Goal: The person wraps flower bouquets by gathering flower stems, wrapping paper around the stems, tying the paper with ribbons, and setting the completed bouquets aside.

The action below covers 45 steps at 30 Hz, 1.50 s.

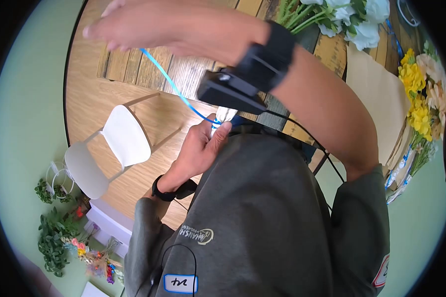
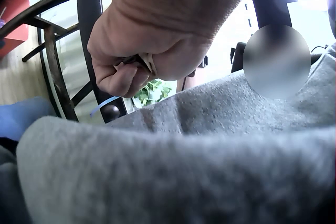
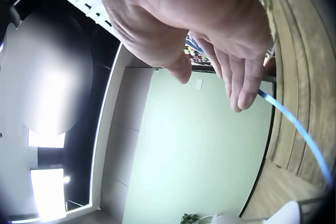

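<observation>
My left hand [image 1: 198, 148] is at my lap, its thumb and fingers gripping a white wrapped bundle [image 1: 226, 114] at the table's near edge. In the left wrist view the fingers of that hand [image 2: 152, 29] curl round something pale, mostly hidden. A glossy blue ribbon [image 1: 171, 81] runs from the bundle up to the far left. There my right hand [image 1: 148, 24] reaches out over the table, slightly blurred. The right wrist view has this hand [image 3: 210, 29] with straight fingers and the thumb apart, and the ribbon [image 3: 294, 121] emerging right at the fingertips.
White flowers [image 1: 364, 34] with green stems lie on the wooden table [image 1: 183, 69]. Brown paper sheets [image 1: 376, 89] and a yellow bouquet [image 1: 418, 94] are to the right. A white chair [image 1: 126, 136] stands on the left, with potted greenery [image 1: 52, 242] beyond.
</observation>
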Tool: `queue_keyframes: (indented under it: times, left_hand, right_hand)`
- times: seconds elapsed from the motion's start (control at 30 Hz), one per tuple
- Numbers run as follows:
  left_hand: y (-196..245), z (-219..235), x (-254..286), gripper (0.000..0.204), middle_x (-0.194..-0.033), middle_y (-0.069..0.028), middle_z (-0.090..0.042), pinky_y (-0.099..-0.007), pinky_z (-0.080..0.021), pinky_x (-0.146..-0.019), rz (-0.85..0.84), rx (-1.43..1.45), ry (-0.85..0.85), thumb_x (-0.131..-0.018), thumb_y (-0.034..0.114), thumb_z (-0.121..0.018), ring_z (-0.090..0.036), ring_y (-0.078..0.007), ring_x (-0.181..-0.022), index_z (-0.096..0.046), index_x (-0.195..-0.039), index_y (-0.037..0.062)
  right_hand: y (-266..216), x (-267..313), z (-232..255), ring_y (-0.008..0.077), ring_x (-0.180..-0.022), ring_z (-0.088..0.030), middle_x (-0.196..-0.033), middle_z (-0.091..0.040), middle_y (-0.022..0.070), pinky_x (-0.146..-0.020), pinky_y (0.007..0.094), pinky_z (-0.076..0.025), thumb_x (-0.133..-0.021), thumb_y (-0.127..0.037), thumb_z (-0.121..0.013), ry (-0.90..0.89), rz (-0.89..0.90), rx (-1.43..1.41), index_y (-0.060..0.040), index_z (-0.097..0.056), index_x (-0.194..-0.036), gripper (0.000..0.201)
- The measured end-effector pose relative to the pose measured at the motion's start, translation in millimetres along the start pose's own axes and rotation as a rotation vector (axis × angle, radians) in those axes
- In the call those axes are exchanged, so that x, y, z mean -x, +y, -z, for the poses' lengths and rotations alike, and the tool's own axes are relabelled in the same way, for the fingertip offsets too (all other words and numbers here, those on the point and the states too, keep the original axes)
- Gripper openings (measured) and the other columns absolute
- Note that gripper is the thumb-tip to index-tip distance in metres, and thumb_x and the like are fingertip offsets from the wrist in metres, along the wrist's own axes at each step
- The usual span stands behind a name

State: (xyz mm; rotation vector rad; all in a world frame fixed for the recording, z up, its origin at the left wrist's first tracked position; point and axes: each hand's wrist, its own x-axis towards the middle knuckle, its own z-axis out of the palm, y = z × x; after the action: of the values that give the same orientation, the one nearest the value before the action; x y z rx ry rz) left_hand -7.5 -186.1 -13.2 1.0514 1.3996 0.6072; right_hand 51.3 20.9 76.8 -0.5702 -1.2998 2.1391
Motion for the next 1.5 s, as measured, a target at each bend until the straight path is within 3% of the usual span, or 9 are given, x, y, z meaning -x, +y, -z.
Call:
queue_keyframes:
  times: [0.1, 0.17, 0.4, 0.5, 0.6, 0.73, 1.1, 1.17, 1.5]
  left_hand:
    - [0.5, 2.4, 2.8, 0.039, -0.063, 0.0055, -0.048, -0.0218, -0.031, -0.051, 0.024, 0.02, -0.007, -0.103, 0.04, -0.053, -0.039, -0.0028, -0.056, -0.056, -0.102, 0.0014]
    - [6.4, 5.0, 2.9, 0.034, -0.062, -0.001, -0.052, -0.0278, -0.038, -0.053, 0.097, 0.018, -0.033, -0.104, 0.033, -0.053, -0.044, -0.0085, -0.057, -0.059, -0.099, 0.0003]
    - [26.8, 18.9, 6.3, 0.032, -0.065, 0.0041, -0.05, -0.0219, -0.033, -0.051, 0.119, 0.056, -0.092, -0.104, 0.034, -0.053, -0.04, -0.0031, -0.056, -0.058, -0.097, 0.003]
    - [34.8, 26.5, 11.2, 0.032, -0.063, 0.0049, -0.045, -0.0215, -0.03, -0.048, 0.048, 0.13, -0.116, -0.105, 0.034, -0.051, -0.037, -0.0031, -0.054, -0.056, -0.097, 0.0036]
    - [66.8, 48.2, 19.3, 0.037, -0.061, 0.0003, -0.051, -0.0269, -0.038, -0.05, 0.15, 0.047, -0.139, -0.104, 0.036, -0.052, -0.045, -0.0067, -0.054, -0.057, -0.092, 0.0018]
    - [93.1, 60.6, 25.2, 0.034, -0.059, 0.0048, -0.038, -0.0236, -0.026, -0.044, 0.216, 0.128, -0.211, -0.104, 0.038, -0.051, -0.031, -0.0039, -0.05, -0.051, -0.093, 0.005]
    - [122.2, 73.4, 23.2, 0.036, -0.059, 0.0039, -0.037, -0.0242, -0.027, -0.044, 0.281, 0.077, -0.263, -0.105, 0.037, -0.05, -0.031, -0.0055, -0.049, -0.052, -0.093, 0.0028]
    - [120.8, 73.4, 23.5, 0.036, -0.059, 0.0037, -0.037, -0.0243, -0.027, -0.044, 0.281, 0.077, -0.254, -0.105, 0.037, -0.05, -0.031, -0.0058, -0.049, -0.052, -0.094, 0.0024]
    - [116.7, 78.8, 21.2, 0.039, -0.06, 0.0038, -0.045, -0.0233, -0.034, -0.045, 0.277, 0.063, -0.261, -0.104, 0.039, -0.051, -0.041, -0.0043, -0.051, -0.056, -0.093, 0.0025]
  right_hand:
    - [-63.5, 54.1, 20.0, 0.0087, -0.048, -0.041, -0.054, -0.044, 0.0013, -0.044, 0.0326, -0.032, -0.098, -0.028, -0.057, -0.068, -0.222, 0.223, 0.0026, -0.058, -0.072, 0.041]
    - [-18.9, 87.9, 24.1, 0.0152, -0.062, -0.066, -0.068, -0.067, 0.0122, -0.061, 0.0253, -0.052, -0.091, -0.015, -0.062, 0.184, 0.0, 0.537, 0.0047, -0.07, -0.082, 0.023]
    - [58.9, 201.4, 36.1, 0.0192, -0.096, -0.069, -0.109, -0.07, 0.0146, -0.078, 0.0285, -0.057, -0.101, -0.012, -0.053, 0.328, -0.347, 0.183, 0.0066, -0.064, -0.118, 0.027]
    - [81.9, 188.6, 24.2, 0.0228, -0.12, -0.06, -0.132, -0.059, 0.0164, -0.094, 0.032, -0.052, -0.102, -0.009, -0.05, 0.294, -0.199, 0.047, 0.0066, -0.049, -0.136, 0.038]
    - [100.4, 156.7, 23.7, 0.0274, -0.144, -0.033, -0.153, -0.036, 0.0167, -0.116, 0.0384, -0.029, -0.1, -0.003, -0.047, 0.189, 0.034, -0.038, 0.0041, -0.027, -0.15, 0.055]
    - [116.1, 115.9, 10.0, 0.0287, -0.149, -0.021, -0.162, -0.018, 0.0154, -0.118, 0.0401, -0.027, -0.092, 0.006, -0.051, 0.118, 0.268, -0.077, 0.0009, -0.03, -0.151, 0.063]
    - [116.4, 65.3, 14.4, 0.0219, -0.121, -0.056, -0.13, -0.058, 0.0142, -0.1, 0.0352, -0.046, -0.088, -0.003, -0.066, -0.066, 0.489, 0.317, -0.0005, -0.051, -0.134, 0.049]
    - [117.5, 71.8, 16.5, 0.0158, -0.107, -0.062, -0.119, -0.062, 0.0108, -0.092, 0.0292, -0.05, -0.088, -0.005, -0.068, -0.176, 0.258, -0.114, 0.0, -0.056, -0.127, 0.041]
    - [112.6, 83.9, 20.5, 0.0126, -0.1, -0.063, -0.108, -0.065, 0.007, -0.089, 0.0287, -0.052, -0.094, -0.012, -0.063, -0.182, 0.148, -0.193, 0.0003, -0.057, -0.126, 0.035]
